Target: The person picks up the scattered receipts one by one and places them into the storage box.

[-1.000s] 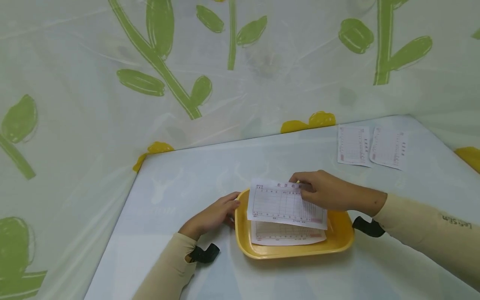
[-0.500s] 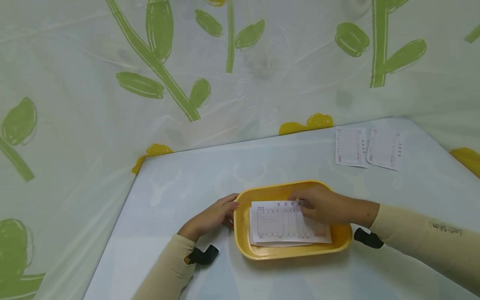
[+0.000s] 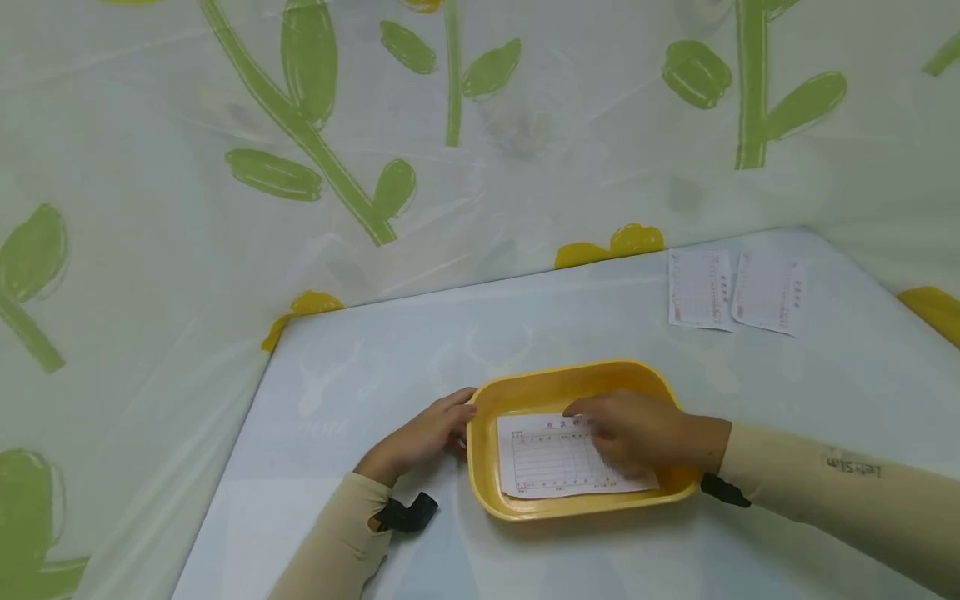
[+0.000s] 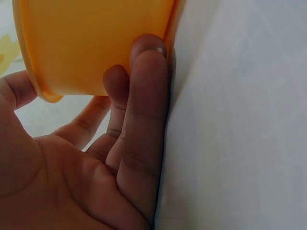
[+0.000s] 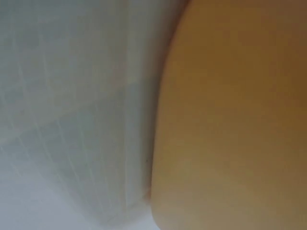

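In the head view a yellow plastic basin (image 3: 517,507) stands on the table with printed receipt slips (image 3: 547,462) lying flat inside it. My left hand (image 3: 423,433) holds the basin's left side. In the left wrist view its thumb is at the rim, and its fingers (image 4: 148,91) lie against the outer wall. My right hand (image 3: 637,429) reaches inside, over the right part of the top slip; its index finger is stretched out and the other fingers are blurred. The right wrist view shows the basin's outer wall (image 5: 230,124) close up, without the hand.
Two more receipt slips (image 3: 699,292) lie side by side on the table (image 3: 360,358) at the back right. A white curtain (image 3: 187,250) with green leaves hangs behind the table. Black wrist straps (image 3: 408,512) show at both sleeves.
The right hand has lowered a slip onto the others in the basin and let go of its top edge. It has since shifted slightly left over the slips. The left hand stays at the basin.
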Demonstrator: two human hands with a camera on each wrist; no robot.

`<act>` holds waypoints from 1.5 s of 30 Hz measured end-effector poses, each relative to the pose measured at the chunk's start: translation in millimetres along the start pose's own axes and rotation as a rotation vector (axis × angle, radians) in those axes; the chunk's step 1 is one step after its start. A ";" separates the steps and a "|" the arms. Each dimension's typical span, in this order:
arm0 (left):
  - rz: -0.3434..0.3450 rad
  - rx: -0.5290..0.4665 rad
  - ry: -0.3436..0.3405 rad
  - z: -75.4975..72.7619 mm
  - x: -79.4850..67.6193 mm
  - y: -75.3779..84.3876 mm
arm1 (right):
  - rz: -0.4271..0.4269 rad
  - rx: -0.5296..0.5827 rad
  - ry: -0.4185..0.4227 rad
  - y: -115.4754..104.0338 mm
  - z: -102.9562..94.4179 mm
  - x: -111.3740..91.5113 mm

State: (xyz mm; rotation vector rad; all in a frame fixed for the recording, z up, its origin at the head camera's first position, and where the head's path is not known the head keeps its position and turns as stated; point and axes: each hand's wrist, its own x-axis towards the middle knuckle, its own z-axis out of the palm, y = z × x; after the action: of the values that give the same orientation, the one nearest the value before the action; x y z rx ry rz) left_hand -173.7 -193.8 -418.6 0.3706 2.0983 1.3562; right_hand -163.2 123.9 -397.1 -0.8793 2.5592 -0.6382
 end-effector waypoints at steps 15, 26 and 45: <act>0.027 -0.006 -0.006 -0.3 0.3 -0.5 | -0.099 -0.262 0.200 -1.0 6.3 -2.3; 0.028 -0.017 -0.014 0.7 0.2 -1.9 | -0.150 -0.159 0.478 0.1 -27.7 -19.2; 0.014 -0.017 -0.009 1.7 0.4 -2.6 | 0.322 -0.136 0.669 104.8 -92.1 -30.1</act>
State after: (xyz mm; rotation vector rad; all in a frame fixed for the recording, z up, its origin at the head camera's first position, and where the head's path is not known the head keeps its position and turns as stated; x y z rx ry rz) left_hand -172.7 -193.4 -421.5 0.3835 2.0794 1.3773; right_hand -234.3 244.4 -369.4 -0.2876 3.2711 -0.7574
